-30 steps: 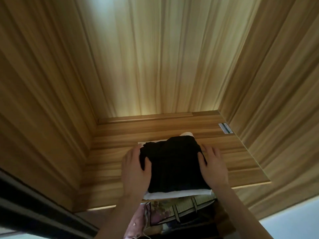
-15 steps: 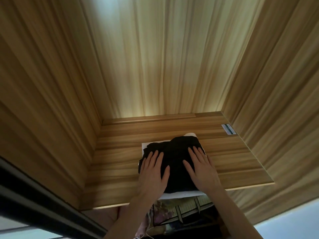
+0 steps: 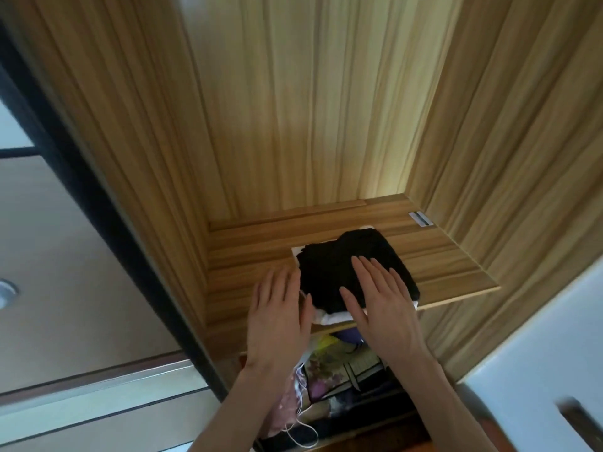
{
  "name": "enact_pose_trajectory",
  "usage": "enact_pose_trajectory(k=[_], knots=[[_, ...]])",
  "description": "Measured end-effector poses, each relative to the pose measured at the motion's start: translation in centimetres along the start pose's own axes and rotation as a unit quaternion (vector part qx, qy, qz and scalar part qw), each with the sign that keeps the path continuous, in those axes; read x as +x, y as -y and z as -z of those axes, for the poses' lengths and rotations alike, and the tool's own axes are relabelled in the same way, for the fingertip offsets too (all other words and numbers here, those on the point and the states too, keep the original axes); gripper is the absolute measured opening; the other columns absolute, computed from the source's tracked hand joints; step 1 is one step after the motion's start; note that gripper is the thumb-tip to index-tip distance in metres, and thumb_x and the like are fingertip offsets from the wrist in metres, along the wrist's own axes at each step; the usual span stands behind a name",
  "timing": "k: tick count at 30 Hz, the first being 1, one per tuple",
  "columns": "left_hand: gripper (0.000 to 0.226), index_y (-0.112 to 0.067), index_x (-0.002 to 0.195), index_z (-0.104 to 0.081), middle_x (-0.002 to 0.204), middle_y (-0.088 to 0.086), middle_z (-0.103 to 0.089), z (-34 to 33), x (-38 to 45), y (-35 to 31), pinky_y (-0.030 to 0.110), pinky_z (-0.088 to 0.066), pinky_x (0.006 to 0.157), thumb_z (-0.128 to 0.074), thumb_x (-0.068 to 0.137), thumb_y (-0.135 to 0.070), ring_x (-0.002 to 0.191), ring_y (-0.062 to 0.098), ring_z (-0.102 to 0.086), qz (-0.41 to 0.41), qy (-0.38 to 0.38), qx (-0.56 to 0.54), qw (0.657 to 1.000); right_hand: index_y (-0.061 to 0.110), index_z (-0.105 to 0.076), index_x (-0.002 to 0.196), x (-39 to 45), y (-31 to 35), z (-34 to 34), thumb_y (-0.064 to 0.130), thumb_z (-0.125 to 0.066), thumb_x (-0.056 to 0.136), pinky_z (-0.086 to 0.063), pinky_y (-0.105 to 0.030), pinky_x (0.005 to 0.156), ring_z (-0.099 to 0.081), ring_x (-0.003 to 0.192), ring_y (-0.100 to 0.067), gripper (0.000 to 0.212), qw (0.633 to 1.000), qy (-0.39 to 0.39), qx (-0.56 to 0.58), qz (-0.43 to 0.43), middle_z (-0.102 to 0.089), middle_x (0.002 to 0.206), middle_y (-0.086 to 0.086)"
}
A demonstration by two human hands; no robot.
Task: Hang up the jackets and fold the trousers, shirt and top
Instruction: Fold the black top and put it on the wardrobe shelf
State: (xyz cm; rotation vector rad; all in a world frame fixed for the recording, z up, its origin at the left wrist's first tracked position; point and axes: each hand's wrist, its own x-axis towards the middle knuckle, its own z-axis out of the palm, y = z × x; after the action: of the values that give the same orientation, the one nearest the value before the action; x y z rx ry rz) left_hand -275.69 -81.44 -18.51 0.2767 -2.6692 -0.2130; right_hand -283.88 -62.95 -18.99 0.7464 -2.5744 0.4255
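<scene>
A folded black garment (image 3: 346, 269) lies on top of a folded white garment (image 3: 332, 318) on a wooden wardrobe shelf (image 3: 450, 265). My left hand (image 3: 277, 308) hovers flat with straight fingers at the pile's left front corner. My right hand (image 3: 381, 298) is flat, fingers straight, over the front part of the black garment; whether it touches the cloth I cannot tell. Neither hand holds anything.
The wardrobe's wooden side walls (image 3: 509, 158) and back panel (image 3: 310, 109) close in the shelf. Below the shelf sit patterned clothes (image 3: 339, 376) and a white cord (image 3: 303, 435). A dark door frame (image 3: 107, 203) runs along the left; a white surface (image 3: 554, 370) is at the lower right.
Both hands have drawn back toward me from the top of the black garment, the left one sliding off to the pile's left corner. The camera has swung right and tilted.
</scene>
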Motion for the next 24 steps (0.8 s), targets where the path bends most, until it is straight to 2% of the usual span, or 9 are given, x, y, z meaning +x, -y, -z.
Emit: enact_pose_trajectory(k=[7, 12, 17, 20, 24], knots=[[0.050, -0.013, 0.143, -0.060, 0.146, 0.009, -0.061, 5.8, -7.8, 2.9, 0.051, -0.041, 0.118, -0.046, 0.104, -0.040, 0.141, 0.028, -0.051, -0.028, -0.050, -0.040, 0.998, 0.012, -0.053, 0.151, -5.9, 7.2, 4.4, 0.055, -0.034, 0.107, -0.038, -0.045, 0.121, -0.050, 0.144, -0.023, 0.064, 0.999, -0.027, -0.031, -0.020, -0.058, 0.150, -0.006], [0.050, -0.010, 0.143, -0.061, 0.146, 0.010, -0.061, 10.2, -12.4, 4.5, 0.051, -0.040, 0.120, -0.046, 0.105, -0.040, 0.142, 0.028, -0.051, -0.050, -0.078, -0.058, 0.994, 0.013, -0.051, 0.152, -9.6, 12.0, 8.0, 0.061, -0.022, 0.107, -0.041, -0.048, 0.119, -0.050, 0.144, -0.025, 0.072, 0.998, -0.011, -0.029, -0.046, -0.057, 0.152, -0.006], [0.052, -0.010, 0.145, -0.059, 0.147, 0.010, -0.061, 13.0, -15.2, 6.9, 0.050, -0.038, 0.121, -0.041, 0.106, -0.040, 0.142, 0.029, -0.051, -0.034, -0.124, -0.058, 0.990, 0.014, -0.049, 0.155, -12.0, 15.7, 10.5, 0.050, -0.037, 0.110, -0.038, -0.046, 0.121, -0.047, 0.147, -0.023, 0.059, 0.999, -0.004, -0.025, -0.034, -0.054, 0.154, -0.005], [0.050, -0.010, 0.145, -0.059, 0.148, 0.010, -0.060, 14.4, -16.9, 8.4, 0.049, -0.033, 0.124, -0.045, 0.106, -0.038, 0.142, 0.029, -0.050, -0.013, -0.142, -0.052, 0.988, 0.015, -0.046, 0.156, -12.6, 18.1, 11.3, 0.049, -0.039, 0.107, -0.034, -0.044, 0.124, -0.043, 0.149, -0.021, 0.060, 1.000, -0.003, -0.009, -0.013, -0.051, 0.157, -0.004], [0.050, -0.009, 0.147, -0.057, 0.151, 0.010, -0.058, 16.1, -19.9, 11.2, 0.054, -0.037, 0.121, -0.048, 0.105, -0.034, 0.147, 0.030, -0.046, 0.014, -0.173, -0.002, 0.985, 0.015, -0.048, 0.155, -13.6, 22.8, 10.3, 0.047, -0.044, 0.109, -0.033, -0.042, 0.122, -0.045, 0.147, -0.022, 0.057, 0.999, -0.022, 0.045, 0.000, -0.052, 0.156, -0.004]])
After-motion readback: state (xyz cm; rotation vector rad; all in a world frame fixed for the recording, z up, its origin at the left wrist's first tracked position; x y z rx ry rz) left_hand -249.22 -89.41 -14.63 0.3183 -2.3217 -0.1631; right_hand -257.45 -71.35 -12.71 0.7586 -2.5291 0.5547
